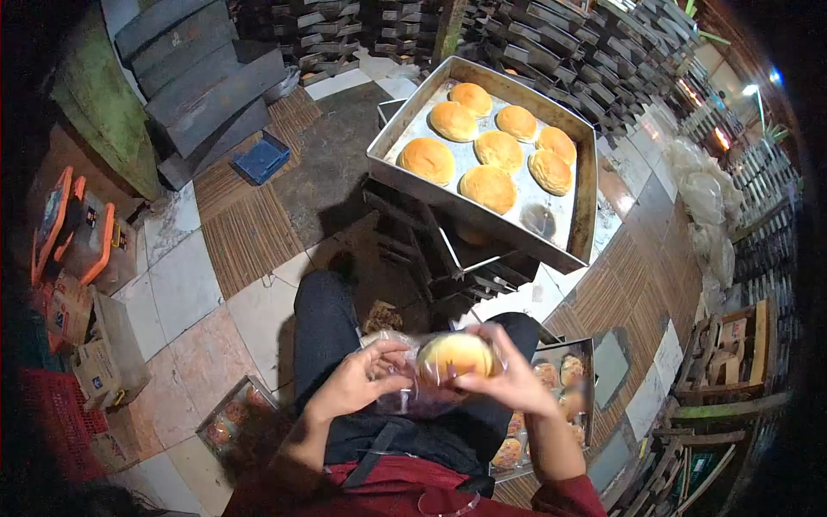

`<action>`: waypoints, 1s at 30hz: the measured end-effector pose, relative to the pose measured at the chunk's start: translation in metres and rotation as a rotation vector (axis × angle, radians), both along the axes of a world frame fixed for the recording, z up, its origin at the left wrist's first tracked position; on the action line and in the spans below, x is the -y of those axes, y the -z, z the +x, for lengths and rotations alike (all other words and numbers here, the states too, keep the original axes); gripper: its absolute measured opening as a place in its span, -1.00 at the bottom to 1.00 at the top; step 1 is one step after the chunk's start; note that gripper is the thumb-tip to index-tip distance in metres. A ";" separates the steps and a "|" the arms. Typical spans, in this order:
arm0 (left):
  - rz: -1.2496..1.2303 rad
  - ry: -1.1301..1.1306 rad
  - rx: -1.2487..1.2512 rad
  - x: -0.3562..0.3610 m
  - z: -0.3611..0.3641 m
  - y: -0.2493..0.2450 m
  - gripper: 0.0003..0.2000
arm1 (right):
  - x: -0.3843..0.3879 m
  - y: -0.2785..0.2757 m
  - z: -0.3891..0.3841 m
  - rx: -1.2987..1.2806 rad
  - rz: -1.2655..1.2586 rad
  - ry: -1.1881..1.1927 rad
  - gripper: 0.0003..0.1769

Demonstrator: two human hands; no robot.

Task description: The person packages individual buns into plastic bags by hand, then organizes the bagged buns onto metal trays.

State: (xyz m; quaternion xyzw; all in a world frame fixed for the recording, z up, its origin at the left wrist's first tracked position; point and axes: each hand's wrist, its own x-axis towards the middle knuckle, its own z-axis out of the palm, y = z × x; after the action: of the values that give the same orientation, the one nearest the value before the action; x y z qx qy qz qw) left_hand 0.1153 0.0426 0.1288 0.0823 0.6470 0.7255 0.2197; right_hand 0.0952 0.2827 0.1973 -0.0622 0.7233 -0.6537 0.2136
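Observation:
Above my lap, my right hand (pixel 512 379) grips a round golden bun (pixel 457 355), thumb across its near side and fingers behind it. Clear plastic bag (pixel 405 398) film lies around the bun and stretches toward my left hand (pixel 366 379). That hand has its fingers curled at the bag's left side, pinching the film; slight blur hides the exact hold. Past my knees, a metal tray (pixel 568 256) bears several more baked buns (pixel 491 189) and a dark, bare patch at its near right corner.
The large tray rests on a dark stand (pixel 405 241). Trays of topped breads lie low at right (pixel 570 370) and left (pixel 233 414). A blue tray (pixel 260 158) sits on the tiled floor. Orange-edged containers (pixel 86 228), cardboard boxes (pixel 99 370) and a red crate (pixel 56 422) stand left.

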 end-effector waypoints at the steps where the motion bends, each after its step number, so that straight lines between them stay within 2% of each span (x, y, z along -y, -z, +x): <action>1: -0.006 -0.005 -0.005 0.005 -0.001 -0.008 -0.59 | 0.003 0.010 0.010 0.025 0.012 0.023 -0.45; 2: -0.218 -0.246 -0.177 0.009 -0.002 -0.016 -0.58 | -0.002 0.024 0.019 0.294 -0.227 0.215 -0.48; 3: -0.428 -0.488 -0.344 0.010 -0.003 -0.021 -0.57 | -0.006 0.029 0.020 0.214 -0.386 0.384 -0.42; 4: -0.504 -0.755 -0.285 0.010 -0.006 -0.020 -0.55 | -0.002 0.023 0.020 0.075 -0.483 0.561 -0.42; 5: -0.251 -0.802 -0.195 0.016 -0.008 -0.015 -0.46 | 0.008 0.011 0.019 -0.077 -0.583 0.734 -0.42; 6: 0.147 -0.705 -0.094 0.011 -0.001 -0.021 -0.39 | 0.022 0.004 0.026 -0.341 -0.310 0.845 -0.39; 7: 0.536 -0.584 0.018 -0.002 0.009 -0.039 -0.32 | 0.037 0.015 0.034 -0.514 -0.202 0.828 -0.37; 8: 0.604 -0.489 0.029 -0.014 0.016 -0.045 -0.25 | 0.050 0.019 0.048 -0.595 -0.059 0.664 -0.35; 9: 0.702 -0.462 -0.024 -0.022 0.015 -0.040 -0.26 | 0.052 0.017 0.050 -0.901 0.341 0.223 -0.23; 10: 0.782 -0.528 0.083 -0.027 0.011 -0.046 -0.27 | 0.073 -0.007 0.056 -0.714 0.308 -0.130 -0.07; 11: 0.862 -0.592 0.191 -0.027 0.003 -0.052 -0.29 | 0.092 -0.009 0.063 -0.605 0.254 -0.126 -0.09; 12: 0.760 -0.387 0.114 -0.018 -0.001 -0.047 -0.38 | 0.093 -0.007 0.060 -0.648 0.239 -0.116 -0.03; 13: 0.979 -0.325 0.257 -0.024 -0.002 -0.048 -0.44 | 0.093 -0.002 0.054 -0.692 0.226 -0.108 0.03; 14: 1.088 -0.399 0.380 -0.028 -0.003 -0.053 -0.46 | 0.089 0.012 0.047 -0.803 0.058 -0.094 0.24; 15: 1.194 -0.475 0.506 -0.028 -0.005 -0.057 -0.46 | 0.085 -0.005 0.036 -0.912 0.140 -0.151 0.23; 16: 1.189 -0.489 0.605 -0.020 -0.010 -0.054 -0.44 | 0.086 -0.007 0.034 -0.944 0.195 -0.181 0.00; 17: 1.236 -0.296 0.688 -0.012 -0.015 -0.036 -0.37 | 0.088 -0.006 0.034 -0.973 0.251 -0.204 -0.21; 18: 1.204 -0.327 0.710 -0.012 -0.021 -0.013 -0.35 | 0.087 0.005 0.029 -0.969 0.248 -0.213 -0.21; 20: 1.069 -0.413 0.828 -0.009 -0.030 0.016 -0.30 | 0.084 0.041 0.014 -0.913 0.475 -0.226 -0.46; 21: 1.075 -0.420 0.832 -0.009 -0.033 0.036 -0.30 | 0.088 0.046 0.007 -0.815 0.471 -0.198 -0.60; 23: 1.153 -0.444 0.745 -0.006 -0.040 0.046 -0.33 | 0.089 0.061 0.001 -0.856 0.473 -0.291 -0.66; 24: 1.101 -0.470 0.781 -0.003 -0.035 0.048 -0.34 | 0.088 0.061 0.005 -0.850 0.470 -0.306 -0.66; 27: 1.211 -0.465 0.645 0.003 -0.024 0.007 -0.44 | 0.095 0.009 0.021 -1.249 0.470 -0.186 -0.81; 28: 1.123 -0.575 0.574 -0.001 -0.018 -0.026 -0.52 | 0.094 -0.001 0.030 -1.289 0.467 -0.100 -0.80; 29: 1.146 -0.578 0.469 -0.006 -0.015 -0.039 -0.55 | 0.093 -0.006 0.038 -1.334 0.464 -0.010 -0.80; 30: 1.161 -0.584 0.474 -0.008 -0.017 -0.039 -0.53 | 0.093 -0.004 0.037 -1.321 0.502 -0.063 -0.71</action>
State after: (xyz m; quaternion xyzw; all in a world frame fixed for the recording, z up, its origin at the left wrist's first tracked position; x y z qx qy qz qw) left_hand 0.0983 0.0502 0.1676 -0.1515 0.0843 0.9823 0.0712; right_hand 0.1321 0.1894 0.2010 -0.4158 0.8283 -0.2862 -0.2433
